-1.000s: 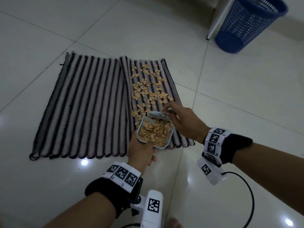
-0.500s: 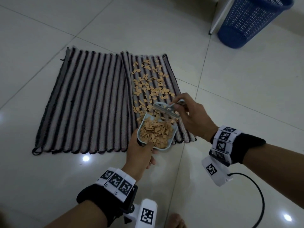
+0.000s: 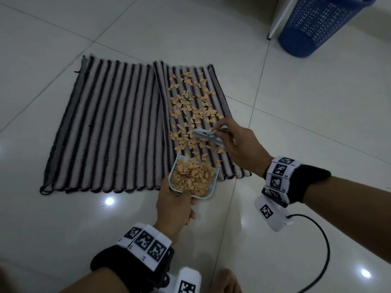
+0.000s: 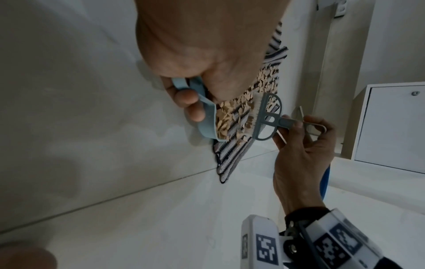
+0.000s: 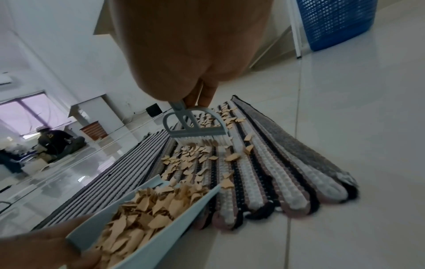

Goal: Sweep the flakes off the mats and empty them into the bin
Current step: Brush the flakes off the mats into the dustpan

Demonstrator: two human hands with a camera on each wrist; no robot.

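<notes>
Glossy pale floor tiles (image 3: 296, 134) carry two striped woven mats laid edge to edge: the left striped mat (image 3: 110, 127) shows no flakes, while the right striped mat (image 3: 220, 106) is strewn along most of its length with tan, chip-like flakes (image 3: 190, 111). At that mat's near end the left hand (image 3: 175, 206) grips the handle of a small pale-blue plastic dustpan (image 3: 213, 185), its open lip resting on the mat and facing far, presumably so that flakes dragged toward the person slide straight in; the pan is already heaped with flakes. The right hand (image 3: 243, 144) pinches the thin handle of a small grey plastic hand brush (image 3: 207, 137) between thumb and curled fingers, the white bristles down on the mat just beyond the pan's lip with a loose band of flakes between them, a placement that suits a short pull nearward. Emptying looks due soon, since the load sits close to the rim and could spill if tipped. A blue perforated plastic bin (image 3: 313, 24) stands well apart at the far right beside a white upright panel (image 3: 277, 17), with bare tile between it and the mats. A black cable (image 3: 323, 250) loops on the floor near the right arm, and a bare foot (image 3: 226, 282) shows at the near edge.
</notes>
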